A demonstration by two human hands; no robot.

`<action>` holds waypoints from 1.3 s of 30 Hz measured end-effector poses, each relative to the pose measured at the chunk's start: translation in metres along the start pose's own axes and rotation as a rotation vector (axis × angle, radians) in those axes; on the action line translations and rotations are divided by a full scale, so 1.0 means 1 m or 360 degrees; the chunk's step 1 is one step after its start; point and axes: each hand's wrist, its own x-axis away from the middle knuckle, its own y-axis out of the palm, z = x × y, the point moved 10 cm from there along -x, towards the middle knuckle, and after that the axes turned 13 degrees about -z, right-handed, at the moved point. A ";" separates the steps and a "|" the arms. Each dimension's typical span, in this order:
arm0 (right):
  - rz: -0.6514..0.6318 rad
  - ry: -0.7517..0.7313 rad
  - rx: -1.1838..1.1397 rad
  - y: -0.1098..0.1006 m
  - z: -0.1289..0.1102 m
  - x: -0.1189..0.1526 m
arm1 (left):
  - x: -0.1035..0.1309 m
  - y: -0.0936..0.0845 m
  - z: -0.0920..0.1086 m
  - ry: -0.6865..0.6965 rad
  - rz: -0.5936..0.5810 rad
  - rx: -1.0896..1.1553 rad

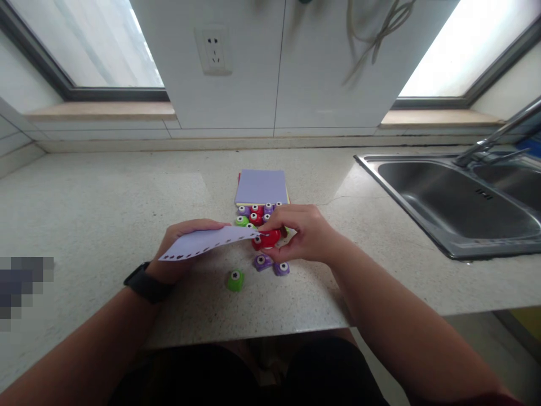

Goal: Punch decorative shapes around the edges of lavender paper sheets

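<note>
My left hand (180, 242) holds a pale lilac sheet of paper (203, 241) with a row of small punched holes along its near edge. The right end of the sheet meets a red craft punch (270, 239), which my right hand (302, 231) pinches between thumb and fingers. Behind the hands, several small red, purple and green punches (256, 217) stand in rows, partly hidden. Nearer the front edge lie two purple punches (262, 261) (282, 268) and a green punch (235, 280).
Beyond the punches, a stack of coloured paper (261, 186) rests on the speckled countertop (101, 197). At the right is a steel sink (448, 197) with a faucet (482, 148). A wall socket (214, 51) and a hanging cable (380, 34) are on the wall behind.
</note>
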 end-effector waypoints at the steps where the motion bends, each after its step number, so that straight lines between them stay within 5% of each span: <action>1: 0.0005 -0.0018 0.0007 0.000 -0.002 0.000 | 0.000 0.000 -0.002 0.0004 -0.0003 0.0010; 39: 0.0150 -0.0057 0.0195 -0.001 -0.011 -0.001 | 0.000 0.003 0.002 -0.0050 -0.0052 0.0082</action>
